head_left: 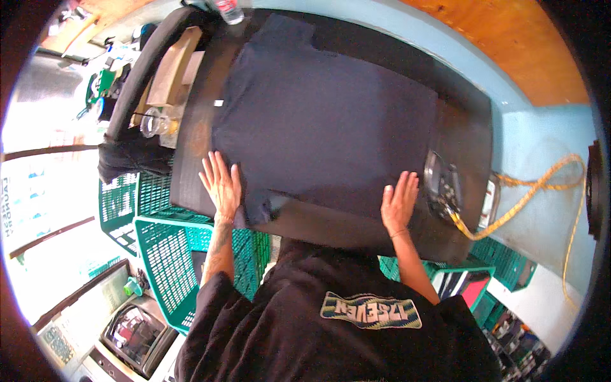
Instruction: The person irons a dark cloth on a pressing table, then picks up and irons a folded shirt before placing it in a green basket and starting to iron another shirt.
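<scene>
A dark navy T-shirt (324, 119) lies spread over a dark padded table (329, 224), its sleeves at the far left and near left. My left hand (222, 188) rests palm down at the shirt's left edge, fingers spread. At the near right edge, my right hand (400, 203) lies flat on the cloth, thumb apart from the fingers. Neither hand grips anything. Just right of my right hand an electric iron (443, 184) sits on the table, a yellow cloth-covered cord (513, 217) running from its near end.
Left of the table stand green plastic baskets (164, 267), a clear plastic cup (152, 122) and a long cardboard box (174, 69). A water bottle (231, 13) is at the far left corner. A blue wall (539, 143) bounds the right side. Another green basket (484, 274) stands below right.
</scene>
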Demonstrator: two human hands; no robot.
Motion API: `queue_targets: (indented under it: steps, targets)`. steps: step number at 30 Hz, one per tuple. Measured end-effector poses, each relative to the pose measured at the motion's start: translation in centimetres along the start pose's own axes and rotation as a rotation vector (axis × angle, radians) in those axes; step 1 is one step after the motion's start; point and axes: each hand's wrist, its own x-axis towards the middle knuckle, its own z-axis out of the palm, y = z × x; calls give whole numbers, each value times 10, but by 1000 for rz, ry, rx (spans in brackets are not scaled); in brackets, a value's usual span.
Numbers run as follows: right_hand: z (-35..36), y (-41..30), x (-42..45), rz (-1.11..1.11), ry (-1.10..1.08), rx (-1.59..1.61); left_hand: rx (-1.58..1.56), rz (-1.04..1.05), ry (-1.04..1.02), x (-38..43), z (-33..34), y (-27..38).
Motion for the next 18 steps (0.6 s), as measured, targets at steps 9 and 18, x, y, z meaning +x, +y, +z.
queue_targets:
  steps: [9, 18]
  targets:
    - [-54, 40, -24, -274, -9, 279, 52, -78, -82, -81, -3, -7]
    - [-99, 157, 101, 296, -345, 333, -309, 633, -153, -182, -8, 291]
